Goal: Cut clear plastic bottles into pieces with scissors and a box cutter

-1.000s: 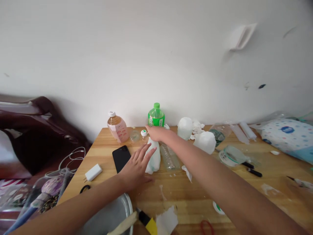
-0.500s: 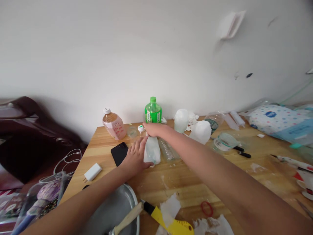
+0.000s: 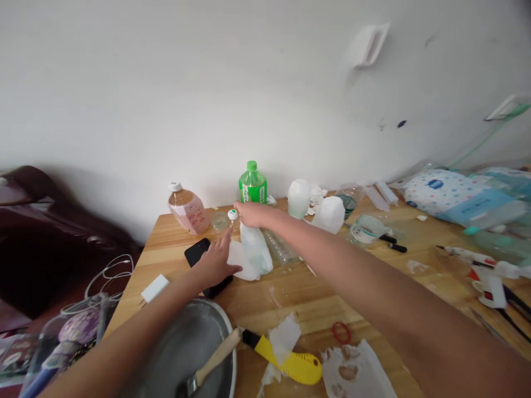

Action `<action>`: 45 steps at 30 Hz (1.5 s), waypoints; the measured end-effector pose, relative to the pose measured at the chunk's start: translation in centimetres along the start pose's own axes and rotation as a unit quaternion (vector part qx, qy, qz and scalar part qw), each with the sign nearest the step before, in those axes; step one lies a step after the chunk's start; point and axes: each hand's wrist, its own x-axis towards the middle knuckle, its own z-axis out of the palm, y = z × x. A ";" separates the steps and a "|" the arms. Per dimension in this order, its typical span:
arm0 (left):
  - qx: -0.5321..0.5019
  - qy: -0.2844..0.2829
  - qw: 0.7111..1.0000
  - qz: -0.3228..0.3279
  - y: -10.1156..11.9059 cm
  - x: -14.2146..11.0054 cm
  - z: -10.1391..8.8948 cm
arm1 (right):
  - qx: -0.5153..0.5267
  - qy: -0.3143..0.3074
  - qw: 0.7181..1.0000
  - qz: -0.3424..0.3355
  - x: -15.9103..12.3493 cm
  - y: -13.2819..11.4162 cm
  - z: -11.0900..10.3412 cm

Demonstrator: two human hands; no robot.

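1 papered btl [image 3: 256, 251], RH [image 3: 251, 214] atop, LH [image 3: 216, 262] near

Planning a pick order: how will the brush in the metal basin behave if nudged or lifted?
The brush will probably slide or pivot if nudged, since its handle slants up over the rim of the basin. That handle looks wooden, so likely stiff. It also looks slim, so I'd guess light to lift.

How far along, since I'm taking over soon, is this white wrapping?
Two white-covered containers look done. In hand is a white-wrapped piece, its top gripped by the right hand; the left hand is beside its loose flap. Apparently left: settling that flap, and perhaps covering the clear bottle, which lies bare alongside.
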 end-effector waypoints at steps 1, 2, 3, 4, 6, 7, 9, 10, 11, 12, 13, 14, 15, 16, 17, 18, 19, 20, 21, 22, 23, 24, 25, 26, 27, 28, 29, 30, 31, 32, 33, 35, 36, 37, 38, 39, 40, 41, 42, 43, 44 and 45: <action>0.000 -0.016 1.000 0.014 -0.7 0.0 -0.3 | 0.002 0.010 1.000 -0.003 -0.4 -0.1 -0.1; 0.001 -0.026 0.999 0.030 -1.2 0.0 -0.5 | 0.003 0.022 1.000 -0.007 -0.8 -0.1 -0.1; 0.003 -0.028 0.999 0.042 -1.6 0.0 -0.6 | 0.004 0.035 0.999 -0.012 -1.3 -0.1 -0.2; 0.004 -0.027 0.998 0.052 -1.9 0.0 -0.7 | 0.005 0.049 0.999 -0.018 -1.9 -0.1 -0.2; 0.002 -0.023 0.998 0.065 -2.0 -0.1 -0.6 | 0.006 0.080 0.996 -0.028 -3.4 -0.1 -0.3; -0.002 -0.022 0.997 0.069 -2.0 -0.1 -0.5 | 0.007 0.095 0.995 -0.030 -4.2 -0.1 -0.3; -0.016 -0.020 0.997 0.073 -1.8 0.1 -0.3 | 0.009 0.121 0.992 -0.034 -6.1 -0.2 -0.4; -0.027 -0.017 0.997 0.073 -1.8 0.3 -0.2 | 0.010 0.132 0.991 -0.035 -7.1 -0.2 -0.3; -0.039 -0.013 0.997 0.070 -1.7 0.6 -0.2 | 0.011 0.142 0.989 -0.037 -8.0 -0.2 -0.3; -0.052 -0.008 0.996 0.066 -1.7 0.8 -0.1 | 0.011 0.149 0.988 -0.038 -8.9 -0.2 -0.1; -0.066 -0.003 0.996 0.061 -1.6 1.1 -0.1 | 0.012 0.155 0.987 -0.040 -9.8 -0.2 0.0; -0.080 0.001 0.995 0.056 -1.6 1.3 -0.1 | 0.012 0.158 0.987 -0.040 -10.6 -0.2 0.2; -0.094 0.003 0.994 0.053 -1.6 1.6 -0.2 | 0.012 0.161 0.986 -0.040 -11.3 -0.1 0.4; -0.108 0.002 0.993 0.050 -1.6 1.8 -0.2 | 0.012 0.162 0.986 -0.038 -12.0 -0.1 0.6; -0.119 0.000 0.992 0.049 -1.6 2.0 -0.3 | 0.012 0.163 0.986 -0.036 -12.6 -0.1 0.8; -0.129 -0.003 0.991 0.046 -1.7 2.1 -0.3 | 0.014 0.165 0.986 -0.034 -13.2 -0.1 1.0; -0.136 -0.004 0.990 0.044 -1.7 2.1 -0.4 | 0.018 0.169 0.985 -0.035 -13.8 -0.2 1.1; -0.140 -0.003 0.989 0.040 -1.7 2.2 -0.4 | 0.026 0.177 0.983 -0.039 -14.4 -0.2 1.2; -0.143 0.000 0.989 0.036 -1.7 2.2 -0.4 | 0.037 0.188 0.980 -0.044 -15.0 -0.4 1.3; -0.144 0.005 0.989 0.032 -1.7 2.1 -0.5 | 0.049 0.201 0.977 -0.051 -15.6 -0.6 1.3; -0.144 0.009 0.989 0.029 -1.6 2.0 -0.5 | 0.062 0.214 0.973 -0.058 -16.2 -0.8 1.3; -0.144 0.012 0.989 0.026 -1.5 2.0 -0.6 | 0.072 0.225 0.970 -0.064 -16.9 -1.0 1.4; -0.143 0.013 0.989 0.025 -1.4 1.9 -0.7 | 0.077 0.234 0.967 -0.071 -17.5 -1.3 1.5; -0.143 0.013 0.989 0.025 -1.3 1.7 -0.9 | 0.077 0.245 0.963 -0.079 -18.1 -1.5 1.7; -0.143 0.012 0.989 0.027 -1.1 1.6 -1.0 | 0.072 0.259 0.959 -0.092 -18.8 -1.8 2.0; -0.143 0.013 0.989 0.027 -1.0 1.6 -1.1 | 0.061 0.274 0.954 -0.109 -19.4 -2.0 2.3; -0.144 0.014 0.989 0.026 -0.9 1.5 -1.3 | 0.045 0.290 0.948 -0.126 -20.1 -2.2 2.6; -0.144 0.016 0.989 0.023 -0.9 1.4 -1.3 | 0.027 0.304 0.942 -0.143 -20.7 -2.4 3.0; -0.145 0.019 0.989 0.018 -0.8 1.4 -1.3 | 0.009 0.315 0.936 -0.157 -21.4 -2.5 3.4; -0.145 0.021 0.989 0.011 -0.8 1.4 -1.3 | -0.007 0.324 0.931 -0.167 -22.0 -2.6 3.8; -0.144 0.024 0.989 0.001 -0.9 1.5 -1.3 | -0.019 0.330 0.927 -0.174 -22.6 -2.7 4.3; -0.140 0.031 0.989 -0.022 -1.1 1.7 -1.4 | -0.034 0.341 0.921 -0.187 -23.6 -2.6 5.0; -0.134 0.038 0.990 -0.034 -1.3 1.9 -1.7 | -0.040 0.346 0.917 -0.193 -24.0 -2.6 5.4; -0.126 0.048 0.990 -0.045 -1.5 2.1 -2.1 | -0.045 0.349 0.914 -0.199 -24.4 -2.5 5.7; -0.115 0.061 0.990 -0.055 -1.8 2.2 -2.7 | -0.051 0.352 0.912 -0.204 -24.6 -2.4 6.0; -0.100 0.077 0.990 -0.064 -2.2 2.3 -3.5 | -0.055 0.354 0.910 -0.209 -24.8 -2.2 6.3; -0.083 0.095 0.989 -0.073 -2.5 2.3 -4.3 | -0.058 0.354 0.909 -0.211 -25.0 -2.1 6.6; -0.065 0.111 0.988 -0.081 -2.9 2.2 -5.1 | -0.059 0.350 0.910 -0.213 -25.2 -2.0 6.8; -0.045 0.125 0.987 -0.090 -3.1 2.0 -5.9 | -0.059 0.345 0.912 -0.213 -25.3 -1.9 7.0; -0.027 0.134 0.986 -0.099 -3.3 1.6 -6.5 | -0.060 0.339 0.914 -0.216 -25.5 -1.8 7.2; -0.011 0.141 0.984 -0.105 -3.3 1.0 -6.9 | -0.061 0.334 0.915 -0.219 -25.7 -1.6 7.4; 0.007 0.152 0.982 -0.109 -3.1 0.4 -7.1 | -0.063 0.328 0.916 -0.222 -25.9 -1.5 7.5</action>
